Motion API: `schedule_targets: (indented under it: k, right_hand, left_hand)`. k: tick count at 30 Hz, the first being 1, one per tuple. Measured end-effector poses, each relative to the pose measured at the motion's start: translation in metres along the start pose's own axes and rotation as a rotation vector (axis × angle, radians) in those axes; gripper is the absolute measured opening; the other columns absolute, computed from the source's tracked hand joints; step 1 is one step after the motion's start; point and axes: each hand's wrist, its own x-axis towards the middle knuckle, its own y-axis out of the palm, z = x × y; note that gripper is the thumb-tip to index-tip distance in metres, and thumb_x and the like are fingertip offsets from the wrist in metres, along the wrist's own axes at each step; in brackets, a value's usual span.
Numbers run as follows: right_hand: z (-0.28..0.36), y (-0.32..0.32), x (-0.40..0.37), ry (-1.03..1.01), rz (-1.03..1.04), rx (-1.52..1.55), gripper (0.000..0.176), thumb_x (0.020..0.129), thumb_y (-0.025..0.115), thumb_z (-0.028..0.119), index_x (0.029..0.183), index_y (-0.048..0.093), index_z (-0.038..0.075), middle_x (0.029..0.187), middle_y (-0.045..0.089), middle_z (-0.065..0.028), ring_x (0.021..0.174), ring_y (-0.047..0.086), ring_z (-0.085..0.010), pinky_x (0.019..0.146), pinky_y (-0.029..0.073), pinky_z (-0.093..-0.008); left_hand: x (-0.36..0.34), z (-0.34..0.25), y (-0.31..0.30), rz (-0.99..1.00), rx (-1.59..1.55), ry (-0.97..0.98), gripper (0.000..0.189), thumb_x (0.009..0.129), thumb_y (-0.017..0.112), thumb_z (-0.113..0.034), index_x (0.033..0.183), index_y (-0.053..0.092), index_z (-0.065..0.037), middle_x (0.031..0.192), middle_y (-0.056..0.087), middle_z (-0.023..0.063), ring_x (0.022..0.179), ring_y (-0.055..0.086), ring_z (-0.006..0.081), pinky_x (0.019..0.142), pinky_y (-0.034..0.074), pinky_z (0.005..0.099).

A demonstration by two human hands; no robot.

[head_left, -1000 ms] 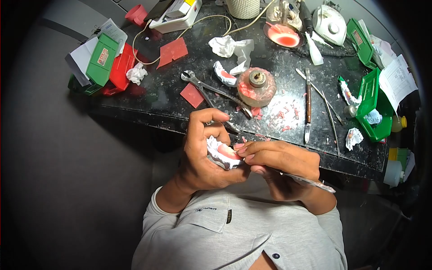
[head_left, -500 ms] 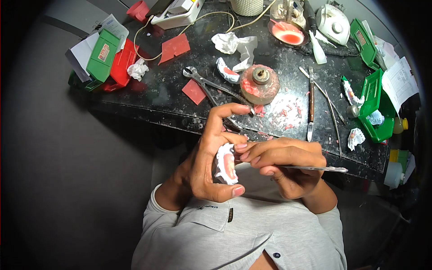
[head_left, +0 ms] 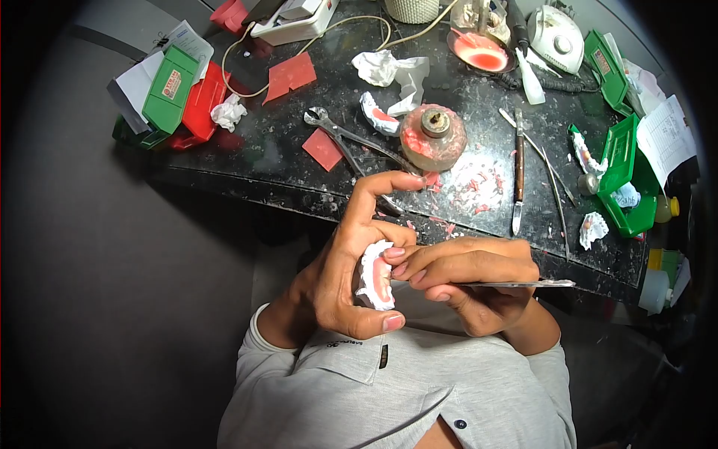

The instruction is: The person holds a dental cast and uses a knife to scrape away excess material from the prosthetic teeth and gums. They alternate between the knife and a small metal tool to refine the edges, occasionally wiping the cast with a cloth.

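A white dental cast with pink wax (head_left: 381, 277) rests in my left hand (head_left: 340, 277), held between the thumb and the fingers, with the index finger raised and curved above it. My right hand (head_left: 479, 277) holds a thin metal tool (head_left: 538, 283) that points out to the right, its other end hidden by the fingers. The right fingertips touch the right side of the cast at the pink wax.
On the black bench (head_left: 247, 176) are a glass burner (head_left: 434, 138), pliers (head_left: 345, 146), pink wax sheets (head_left: 292, 77), a brown-handled knife (head_left: 518, 172), a dish of red wax (head_left: 482, 56), another cast (head_left: 378, 116) and a green box (head_left: 619, 176).
My right hand has shifted slightly left, its fingertips now against the cast. The tool in it has tilted a little. My left hand has barely moved.
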Motion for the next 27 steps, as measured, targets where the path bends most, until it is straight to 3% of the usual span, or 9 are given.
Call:
schedule_targets:
  k: [2,9,12,15,17,24,27]
  right_hand:
    - [-0.001,0.000,-0.001,0.016,-0.007,0.019,0.011,0.083,0.077,-0.007,0.093,0.074,-0.007,0.091,0.076,-0.0185,0.088,0.077,-0.0298,0.079,0.062,-0.0361]
    - [-0.004,-0.001,-0.002,0.047,-0.017,0.118,0.010,0.082,0.076,-0.008,0.091,0.075,-0.006,0.089,0.076,-0.0176,0.087,0.077,-0.0294,0.078,0.062,-0.0357]
    - [-0.007,0.001,-0.001,0.066,-0.057,0.155,0.009,0.083,0.076,-0.008,0.091,0.075,-0.006,0.089,0.076,-0.0177,0.088,0.077,-0.0293,0.078,0.062,-0.0353]
    - [-0.008,0.002,0.000,0.013,-0.053,0.121,0.011,0.090,0.074,0.001,0.086,0.072,-0.009,0.085,0.074,-0.0243,0.081,0.077,-0.0329,0.077,0.064,-0.0405]
    - [-0.008,-0.001,-0.003,0.084,-0.024,0.159,0.006,0.084,0.075,-0.007,0.090,0.075,-0.007,0.090,0.076,-0.0188,0.088,0.077,-0.0298,0.081,0.062,-0.0367]
    - [-0.014,-0.003,-0.005,0.087,-0.032,0.265,0.008,0.084,0.076,-0.006,0.092,0.076,-0.007,0.090,0.077,-0.0177,0.088,0.077,-0.0290,0.082,0.062,-0.0359]
    - [-0.014,-0.002,-0.005,0.126,-0.064,0.293,0.009,0.084,0.076,-0.006,0.092,0.076,-0.007,0.091,0.077,-0.0178,0.089,0.077,-0.0286,0.083,0.061,-0.0358]
  left_hand:
    - [0.004,0.007,-0.011,0.214,0.001,0.145,0.114,0.064,0.077,-0.018,0.149,0.007,0.008,0.078,0.055,0.0055,0.073,0.053,0.0099,0.070,0.039,0.0225]
    - [0.002,0.005,-0.007,0.185,-0.071,0.091,0.114,0.063,0.077,-0.019,0.149,0.007,0.008,0.078,0.054,0.0054,0.073,0.051,0.0098,0.073,0.039,0.0232]
    - [0.002,0.009,-0.001,0.109,-0.102,0.105,0.117,0.064,0.081,-0.028,0.148,0.010,0.010,0.072,0.054,0.0040,0.066,0.053,0.0098,0.067,0.037,0.0226]
    - [0.001,0.012,0.001,0.058,-0.121,0.114,0.119,0.064,0.083,-0.035,0.148,0.011,0.011,0.067,0.054,0.0030,0.061,0.053,0.0098,0.063,0.036,0.0223]
    - [0.001,0.012,-0.001,0.076,-0.085,0.137,0.119,0.065,0.083,-0.035,0.147,0.012,0.011,0.069,0.055,0.0039,0.061,0.053,0.0095,0.063,0.036,0.0218]
    - [0.002,0.006,0.002,0.090,-0.066,0.085,0.118,0.065,0.082,-0.040,0.145,0.014,0.014,0.072,0.057,0.0063,0.064,0.056,0.0108,0.067,0.037,0.0204]
    - [0.004,0.014,0.003,0.034,-0.115,0.150,0.119,0.065,0.082,-0.041,0.145,0.013,0.014,0.072,0.057,0.0056,0.063,0.054,0.0100,0.066,0.036,0.0206]
